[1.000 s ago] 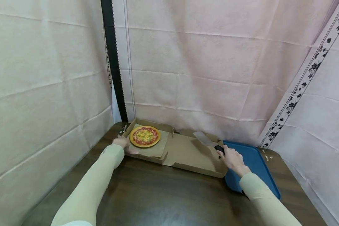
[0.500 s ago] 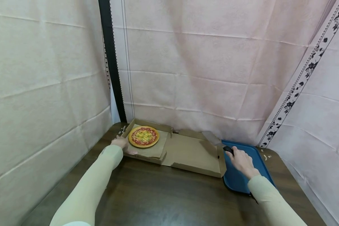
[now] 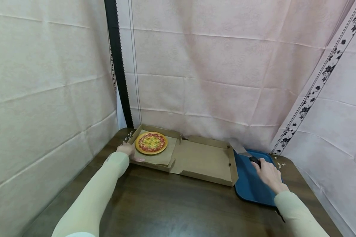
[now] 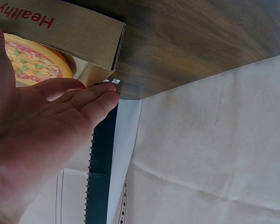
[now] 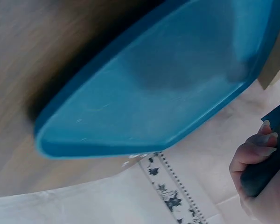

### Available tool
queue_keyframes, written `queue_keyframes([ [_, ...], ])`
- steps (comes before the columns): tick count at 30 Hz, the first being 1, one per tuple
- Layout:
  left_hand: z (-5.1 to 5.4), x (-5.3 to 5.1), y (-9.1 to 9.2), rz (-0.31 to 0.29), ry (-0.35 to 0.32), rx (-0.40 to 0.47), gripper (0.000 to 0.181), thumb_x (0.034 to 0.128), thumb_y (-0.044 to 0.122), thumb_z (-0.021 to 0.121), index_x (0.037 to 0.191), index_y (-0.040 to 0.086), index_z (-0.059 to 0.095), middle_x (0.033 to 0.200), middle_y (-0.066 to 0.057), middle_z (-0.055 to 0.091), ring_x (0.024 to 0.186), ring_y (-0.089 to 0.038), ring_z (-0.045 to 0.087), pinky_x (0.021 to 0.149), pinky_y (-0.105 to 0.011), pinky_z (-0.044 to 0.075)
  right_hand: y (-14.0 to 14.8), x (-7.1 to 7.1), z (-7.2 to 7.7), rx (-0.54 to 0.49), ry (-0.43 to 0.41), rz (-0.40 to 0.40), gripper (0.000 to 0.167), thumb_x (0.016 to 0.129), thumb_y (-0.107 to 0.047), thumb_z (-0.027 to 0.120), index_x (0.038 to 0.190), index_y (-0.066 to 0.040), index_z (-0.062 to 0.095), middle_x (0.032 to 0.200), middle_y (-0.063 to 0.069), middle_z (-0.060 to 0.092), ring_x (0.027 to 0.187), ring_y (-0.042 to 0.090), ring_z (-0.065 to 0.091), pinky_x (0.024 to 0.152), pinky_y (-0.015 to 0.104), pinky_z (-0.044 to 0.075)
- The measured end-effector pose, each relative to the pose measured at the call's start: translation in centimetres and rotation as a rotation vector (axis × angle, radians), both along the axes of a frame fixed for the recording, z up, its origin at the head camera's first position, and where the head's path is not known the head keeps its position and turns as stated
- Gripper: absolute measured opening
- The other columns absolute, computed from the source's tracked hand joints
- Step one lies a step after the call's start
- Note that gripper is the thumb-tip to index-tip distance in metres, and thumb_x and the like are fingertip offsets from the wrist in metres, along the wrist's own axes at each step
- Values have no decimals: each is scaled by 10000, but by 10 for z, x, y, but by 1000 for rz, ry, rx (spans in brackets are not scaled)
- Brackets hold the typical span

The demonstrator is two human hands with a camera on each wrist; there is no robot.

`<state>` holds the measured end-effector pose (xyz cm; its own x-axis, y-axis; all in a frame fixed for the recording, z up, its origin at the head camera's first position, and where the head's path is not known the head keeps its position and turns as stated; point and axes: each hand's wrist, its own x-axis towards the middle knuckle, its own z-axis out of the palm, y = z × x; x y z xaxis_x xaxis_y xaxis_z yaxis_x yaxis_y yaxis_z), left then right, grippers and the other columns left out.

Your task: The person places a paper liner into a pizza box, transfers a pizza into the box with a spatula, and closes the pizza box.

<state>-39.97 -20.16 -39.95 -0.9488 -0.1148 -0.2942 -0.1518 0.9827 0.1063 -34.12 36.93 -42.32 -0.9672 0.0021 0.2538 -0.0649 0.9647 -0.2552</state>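
From where I'm standing, the right hand (image 3: 270,177) is swinging the spatula (image 3: 238,146) rightward: a moment ago it was passing over the open lid, and now it is hanging above the blue tray (image 3: 250,186). Its fingers are curling firmly round the black handle. The left hand (image 3: 126,149) is staying at the near left corner of the cardboard box (image 3: 206,158), fingers fairly straight and touching it, apparently bracing it. The pizza (image 3: 151,143) is lying whole on its paper (image 3: 167,157) inside the box's left half. With the blade heading away from the pizza and carrying nothing visible, the person is probably putting the tool aside, I'm judging, rather than serving.
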Motion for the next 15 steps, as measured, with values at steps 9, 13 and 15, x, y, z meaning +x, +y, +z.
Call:
queue_keyframes([
  [9, -6, -7, -3, 20, -8, 42, 955, 830, 340, 753, 1519, -14, 194, 1518, -414, 61, 1377, -565, 235, 1111, -538, 357, 27, 14, -4, 15, -17, -29, 471, 1018, -422, 414, 1041, 36, 526, 642, 89, 486, 492, 207, 427, 428, 316, 295],
  [13, -3, -3, -1, 43, -7, 81, 921, 854, 245, 731, 1530, 4, 154, 1530, -398, 14, 1389, -565, 198, 1125, -542, 333, 39, 19, -6, 19, -40, -46, 468, 1015, -446, 406, 901, -1, 497, 631, 85, 464, 496, 207, 428, 435, 317, 299],
  [15, -1, 0, 1, 50, -9, 103, 889, 868, 185, 708, 1533, 12, 143, 1533, -390, -1, 1392, -565, 182, 1132, -544, 320, 45, 22, -8, 24, -55, -60, 466, 1014, -450, 407, 868, -13, 480, 628, 85, 461, 500, 211, 432, 439, 321, 300],
])
